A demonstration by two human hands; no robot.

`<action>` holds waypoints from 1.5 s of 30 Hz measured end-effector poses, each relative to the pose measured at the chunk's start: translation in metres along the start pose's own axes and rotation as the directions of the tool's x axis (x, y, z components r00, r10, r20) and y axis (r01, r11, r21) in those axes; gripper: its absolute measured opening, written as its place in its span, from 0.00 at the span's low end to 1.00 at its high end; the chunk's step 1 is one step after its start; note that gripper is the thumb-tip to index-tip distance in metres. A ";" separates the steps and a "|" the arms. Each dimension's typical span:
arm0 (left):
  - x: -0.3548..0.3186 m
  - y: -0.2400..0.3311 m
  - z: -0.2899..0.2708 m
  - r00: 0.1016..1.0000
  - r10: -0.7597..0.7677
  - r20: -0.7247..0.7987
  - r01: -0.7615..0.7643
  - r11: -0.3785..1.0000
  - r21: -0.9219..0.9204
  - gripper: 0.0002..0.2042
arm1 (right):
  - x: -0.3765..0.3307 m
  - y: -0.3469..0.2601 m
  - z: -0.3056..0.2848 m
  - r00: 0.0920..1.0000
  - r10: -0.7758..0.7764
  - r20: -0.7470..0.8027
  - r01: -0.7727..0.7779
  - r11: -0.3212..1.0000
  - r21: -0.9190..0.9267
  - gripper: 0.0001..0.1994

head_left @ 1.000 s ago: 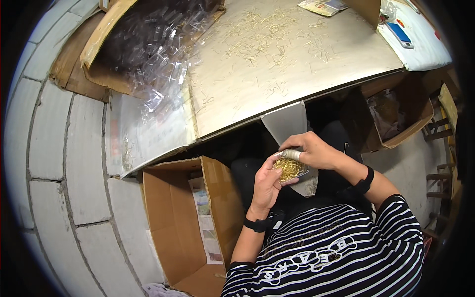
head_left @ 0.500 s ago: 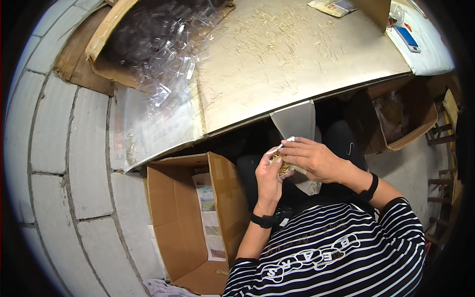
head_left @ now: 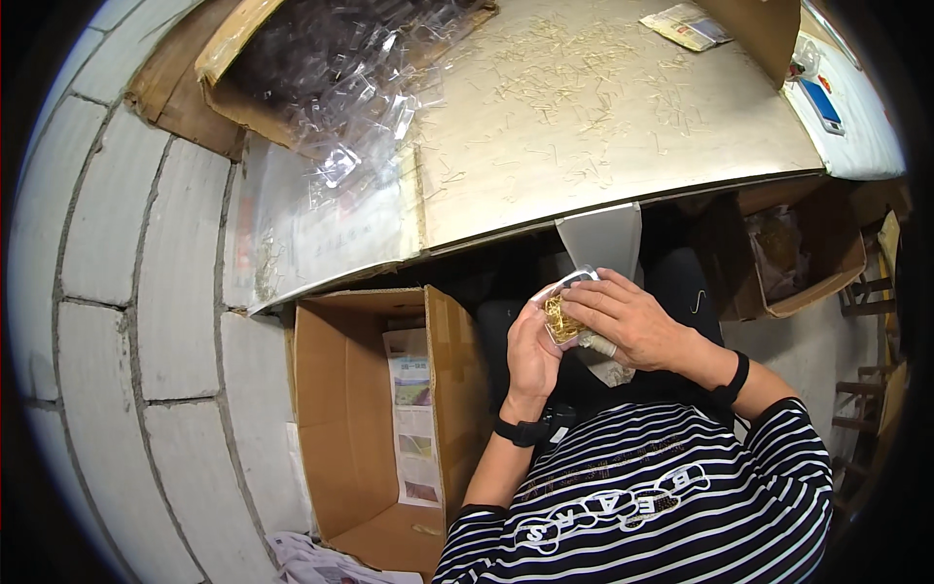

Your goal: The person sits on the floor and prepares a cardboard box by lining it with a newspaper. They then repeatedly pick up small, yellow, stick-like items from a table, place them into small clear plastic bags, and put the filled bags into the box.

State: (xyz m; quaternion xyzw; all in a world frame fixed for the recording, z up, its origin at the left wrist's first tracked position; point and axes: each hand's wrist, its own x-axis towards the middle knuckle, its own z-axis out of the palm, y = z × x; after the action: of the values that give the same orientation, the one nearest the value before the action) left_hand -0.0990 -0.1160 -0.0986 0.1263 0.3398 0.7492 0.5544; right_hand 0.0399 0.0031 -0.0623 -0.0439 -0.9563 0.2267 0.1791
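Note:
Above my lap, my left hand (head_left: 531, 355) is wrapped round the side of a small clear plastic box (head_left: 581, 275). Gold-coloured metal hooks (head_left: 558, 319) fill the box in a tangled heap. My right hand (head_left: 628, 326) lies over the right side of the box, its fingers close together and pressed on the box and the hooks. Something pale is wrapped round one of its fingers. What the right palm touches underneath is hidden.
A table (head_left: 623, 185) ahead carries many scattered gold hooks. A carton (head_left: 219, 83) on its left spills clear plastic boxes (head_left: 360, 117). An open cardboard box (head_left: 341, 419) stands at my left, another box (head_left: 846, 268) under the table at right. A blue-screened device (head_left: 820, 100) lies far right.
The box has tilted so that more of the hooks inside shows. My right fingers have slid down a little across it. The whole view has shifted slightly.

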 end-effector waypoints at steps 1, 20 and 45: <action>0.000 -0.001 -0.001 1.000 -0.001 0.002 0.001 0.998 0.059 0.18 | 0.001 -0.001 0.000 1.000 0.010 -0.012 -0.010 1.000 0.004 0.27; 0.007 -0.011 -0.010 0.989 -0.024 -0.148 0.048 0.986 0.161 0.11 | -0.007 0.009 0.006 0.997 -0.056 -0.059 0.064 0.989 0.134 0.26; -0.007 0.002 -0.005 1.000 -0.027 -0.003 0.027 0.997 0.078 0.28 | -0.019 0.021 -0.009 0.946 0.170 -0.276 -0.106 0.967 0.233 0.21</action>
State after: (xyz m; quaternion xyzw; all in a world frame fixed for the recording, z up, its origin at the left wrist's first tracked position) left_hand -0.1007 -0.1245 -0.1000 0.1424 0.3710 0.7280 0.5586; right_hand 0.0613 0.0224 -0.0702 -0.1244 -0.8834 0.3321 0.3063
